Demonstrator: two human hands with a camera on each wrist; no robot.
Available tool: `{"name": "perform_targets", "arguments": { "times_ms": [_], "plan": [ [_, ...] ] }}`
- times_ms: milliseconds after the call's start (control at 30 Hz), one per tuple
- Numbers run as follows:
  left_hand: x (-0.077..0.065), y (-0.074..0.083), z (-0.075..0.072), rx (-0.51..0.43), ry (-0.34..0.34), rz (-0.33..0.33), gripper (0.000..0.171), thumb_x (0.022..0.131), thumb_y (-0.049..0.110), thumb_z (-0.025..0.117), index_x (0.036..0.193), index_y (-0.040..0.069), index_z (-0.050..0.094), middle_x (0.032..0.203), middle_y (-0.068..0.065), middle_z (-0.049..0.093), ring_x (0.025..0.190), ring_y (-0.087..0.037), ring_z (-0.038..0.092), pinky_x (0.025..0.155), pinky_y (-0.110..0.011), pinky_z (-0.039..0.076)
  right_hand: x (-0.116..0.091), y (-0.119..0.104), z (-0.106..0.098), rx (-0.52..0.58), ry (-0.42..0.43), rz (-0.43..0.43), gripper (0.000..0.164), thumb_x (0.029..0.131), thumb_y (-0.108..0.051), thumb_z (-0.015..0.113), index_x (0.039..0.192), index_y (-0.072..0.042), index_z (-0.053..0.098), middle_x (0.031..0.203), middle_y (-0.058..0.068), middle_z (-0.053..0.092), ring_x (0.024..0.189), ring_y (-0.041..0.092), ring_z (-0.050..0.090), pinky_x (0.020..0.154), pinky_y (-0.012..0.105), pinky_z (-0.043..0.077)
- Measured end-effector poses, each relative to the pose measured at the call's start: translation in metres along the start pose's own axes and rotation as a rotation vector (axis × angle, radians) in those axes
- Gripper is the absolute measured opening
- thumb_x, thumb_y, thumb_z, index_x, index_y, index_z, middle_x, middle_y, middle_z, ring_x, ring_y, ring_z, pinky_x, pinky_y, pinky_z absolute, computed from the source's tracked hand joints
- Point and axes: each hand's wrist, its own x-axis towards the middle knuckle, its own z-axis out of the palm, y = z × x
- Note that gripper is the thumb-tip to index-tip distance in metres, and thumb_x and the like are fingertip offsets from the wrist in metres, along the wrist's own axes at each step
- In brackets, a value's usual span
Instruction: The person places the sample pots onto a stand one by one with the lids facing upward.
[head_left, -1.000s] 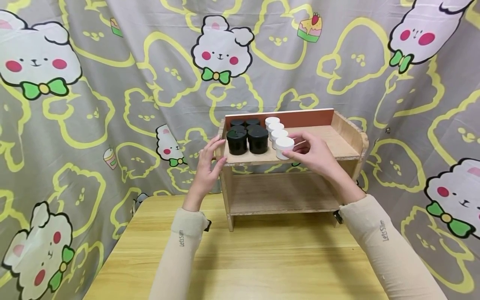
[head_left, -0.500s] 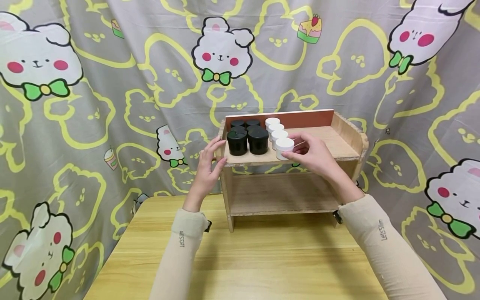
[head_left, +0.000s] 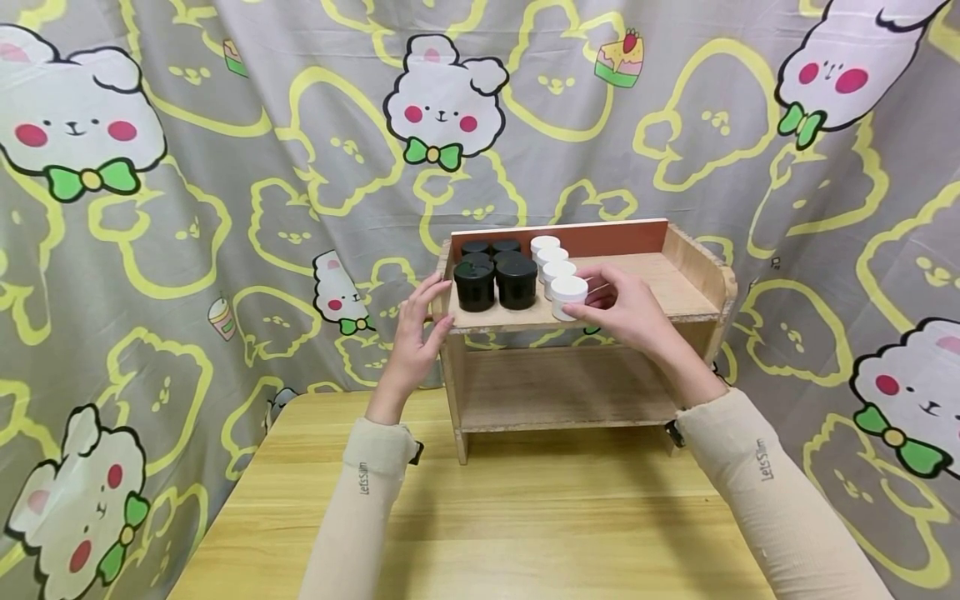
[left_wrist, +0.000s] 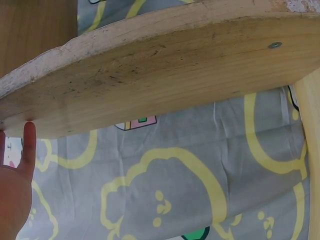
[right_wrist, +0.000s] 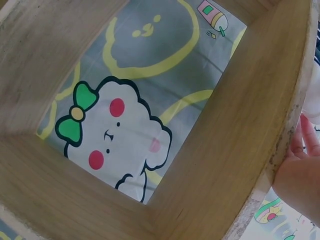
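My right hand (head_left: 626, 307) pinches the front white jar (head_left: 569, 297) between thumb and fingers, at the front edge of the upper shelf. Behind that jar, more white jars (head_left: 552, 257) stand in a row running to the back. To their left, several black jars (head_left: 517, 282) are set in two columns. The left hand (head_left: 417, 337) rests its fingers against the left side panel of the wooden shelf (head_left: 570, 392). In the left wrist view, fingertips (left_wrist: 30, 131) touch the panel. The right wrist view shows part of the right hand (right_wrist: 300, 175) at its right edge.
The shelf unit stands on a wood-grain table (head_left: 480, 533). Its upper board has a reddish back strip (head_left: 622, 237) and a raised right side panel (head_left: 701, 262). A grey patterned curtain (head_left: 300, 208) hangs behind and at both sides.
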Motion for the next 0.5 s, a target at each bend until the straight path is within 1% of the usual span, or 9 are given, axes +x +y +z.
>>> {"name": "perform_targets", "arguments": {
  "times_ms": [233, 267, 333, 367, 467, 500],
  "plan": [
    [-0.0009, 0.002, 0.0, -0.013, 0.0, -0.007, 0.053, 0.102, 0.007, 0.063, 0.153, 0.012, 0.048, 0.167, -0.007, 0.036, 0.147, -0.03, 0.038, 0.104, -0.044, 0.031, -0.0012, -0.0015, -0.0012, 0.004, -0.002, -0.003, 0.055, 0.089, -0.024, 0.084, 0.134, -0.004, 0.06, 0.113, 0.017, 0.07, 0.102, 0.029, 0.068, 0.08, 0.017, 0.05],
    [-0.0012, 0.0024, -0.0001, -0.018, 0.001, -0.011, 0.053, 0.102, 0.007, 0.062, 0.153, 0.012, 0.047, 0.167, -0.007, 0.036, 0.148, -0.03, 0.037, 0.108, -0.046, 0.029, -0.0015, -0.0016, -0.0014, 0.007, -0.003, -0.005, 0.055, 0.089, -0.024, 0.084, 0.135, -0.004, 0.06, 0.114, 0.017, 0.07, 0.102, 0.029, 0.068, 0.081, 0.017, 0.05],
    [-0.0026, 0.0028, -0.0004, -0.044, -0.007, -0.035, 0.054, 0.103, 0.006, 0.062, 0.153, 0.013, 0.046, 0.168, -0.006, 0.033, 0.151, -0.028, 0.033, 0.11, -0.049, 0.032, -0.0027, -0.0018, -0.0021, 0.022, -0.005, -0.013, 0.057, 0.089, -0.024, 0.084, 0.136, -0.005, 0.06, 0.115, 0.018, 0.07, 0.103, 0.03, 0.068, 0.081, 0.016, 0.05],
    [-0.0035, 0.0031, -0.0004, -0.058, -0.01, -0.046, 0.054, 0.103, 0.006, 0.061, 0.154, 0.013, 0.046, 0.169, -0.006, 0.032, 0.153, -0.027, 0.031, 0.112, -0.051, 0.032, -0.0035, -0.0019, -0.0023, 0.031, -0.005, -0.021, 0.058, 0.088, -0.024, 0.084, 0.137, -0.005, 0.06, 0.115, 0.018, 0.07, 0.104, 0.03, 0.069, 0.081, 0.015, 0.05],
    [-0.0062, 0.0037, -0.001, -0.109, -0.019, -0.079, 0.055, 0.103, 0.005, 0.061, 0.155, 0.014, 0.044, 0.17, -0.004, 0.029, 0.157, -0.025, 0.025, 0.112, -0.057, 0.036, -0.0064, -0.0013, -0.0026, 0.063, -0.003, -0.047, 0.059, 0.088, -0.021, 0.085, 0.139, -0.006, 0.059, 0.118, 0.018, 0.069, 0.105, 0.031, 0.069, 0.082, 0.015, 0.051],
    [-0.0069, 0.0042, -0.0013, -0.127, -0.024, -0.087, 0.055, 0.103, 0.004, 0.06, 0.155, 0.014, 0.044, 0.171, -0.004, 0.028, 0.157, -0.025, 0.024, 0.108, -0.056, 0.041, -0.0076, -0.0011, -0.0025, 0.072, 0.003, -0.055, 0.059, 0.088, -0.021, 0.084, 0.14, -0.006, 0.059, 0.119, 0.017, 0.068, 0.105, 0.031, 0.069, 0.083, 0.016, 0.052]
  ]
}}
